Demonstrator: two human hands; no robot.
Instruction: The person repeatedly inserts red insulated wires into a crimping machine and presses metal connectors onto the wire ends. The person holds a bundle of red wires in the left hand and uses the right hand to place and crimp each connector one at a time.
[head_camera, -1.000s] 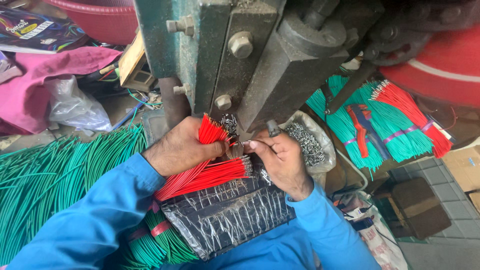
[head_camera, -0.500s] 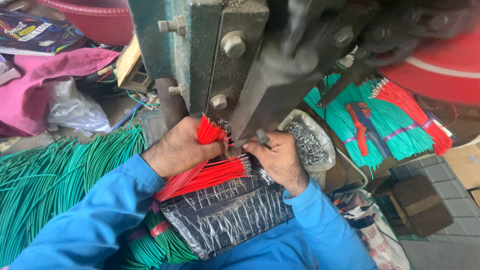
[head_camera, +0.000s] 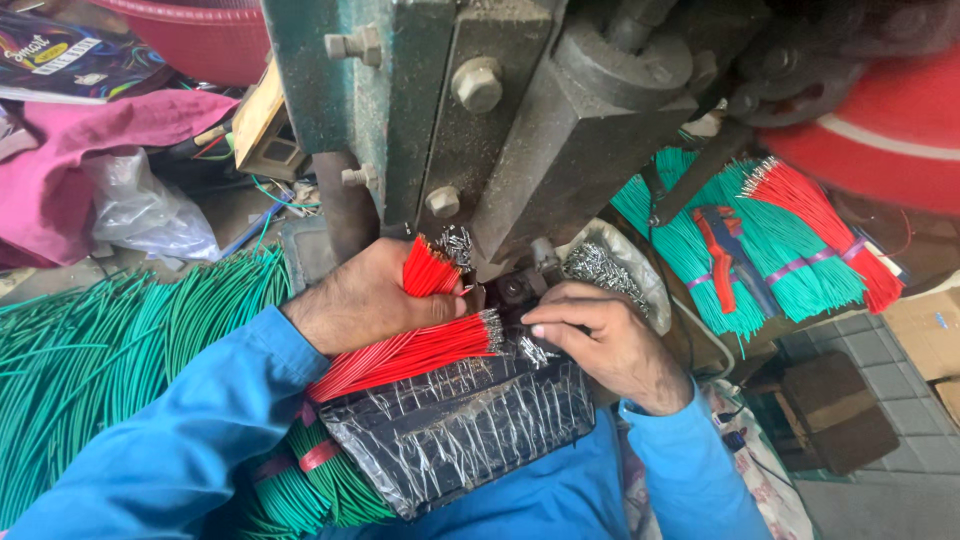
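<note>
— Where are the red wires (head_camera: 420, 350)?
— Clamped in my left hand (head_camera: 365, 300). My right hand (head_camera: 605, 340) pinches one under the press (head_camera: 560, 150).
— Danger?
— Fingers (head_camera: 550, 312) so near the die could be crushed.

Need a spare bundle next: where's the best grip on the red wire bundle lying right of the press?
Grip the red wire bundle mid-length, near its purple band, coming from above. It lies flat on the green bundles; the bare tips fan out at the top, so avoid those.
</note>
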